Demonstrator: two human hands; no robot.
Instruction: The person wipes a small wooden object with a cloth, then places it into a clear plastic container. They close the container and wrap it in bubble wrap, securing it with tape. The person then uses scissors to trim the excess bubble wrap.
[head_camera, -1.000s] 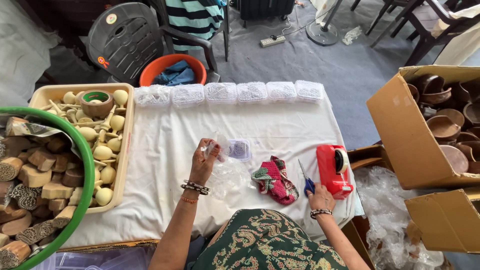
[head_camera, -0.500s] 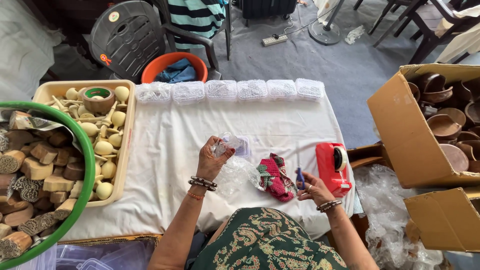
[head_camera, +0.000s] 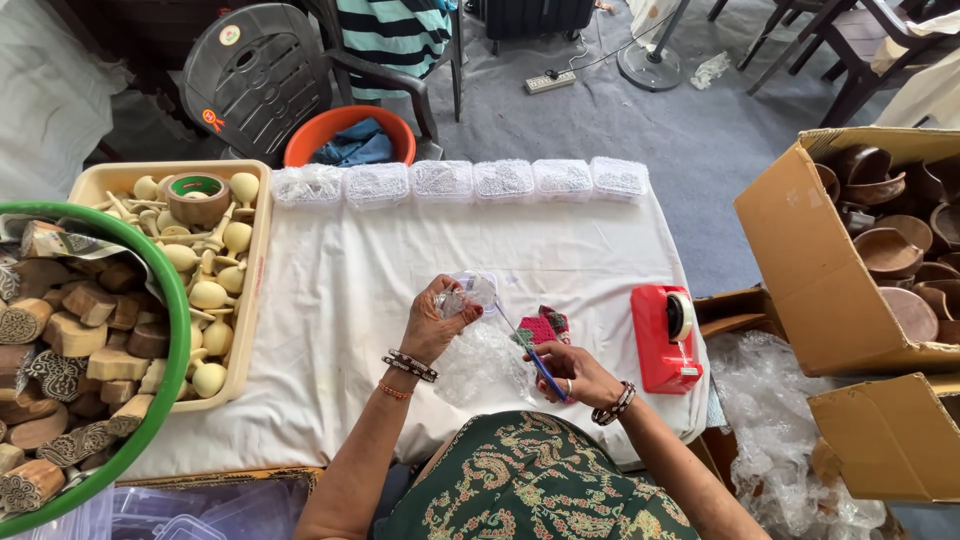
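Since half a second ago, right hand (head_camera: 575, 372) drawn back from beside the red plastic tape dispenser (head_camera: 665, 335) toward the near edge, now closed around blue-handled scissors (head_camera: 532, 352) with the blades angled up toward the left hand (head_camera: 435, 322). Left hand raised a little, fingers pinched on a small clear plastic pouch (head_camera: 470, 293), held up off the cloth so the blades can meet it in the air. Just beneath, crinkled glossy clear plastic wrap (head_camera: 482, 360), and beside it a pink and green embroidered fabric piece (head_camera: 545, 325), soft and flat. Worktop (head_camera: 330, 290) draped in a creased white cloth; along its far edge, a neat row of clear lidded boxes of white beads (head_camera: 460, 181). On the left, a beige plastic tray (head_camera: 252, 300) of smooth pale turned-wood pieces, kept within reach, and a green-rimmed tub of carved wooden blocks (head_camera: 60, 350). On the right, an open cardboard box of dark wooden bowls (head_camera: 790, 260).
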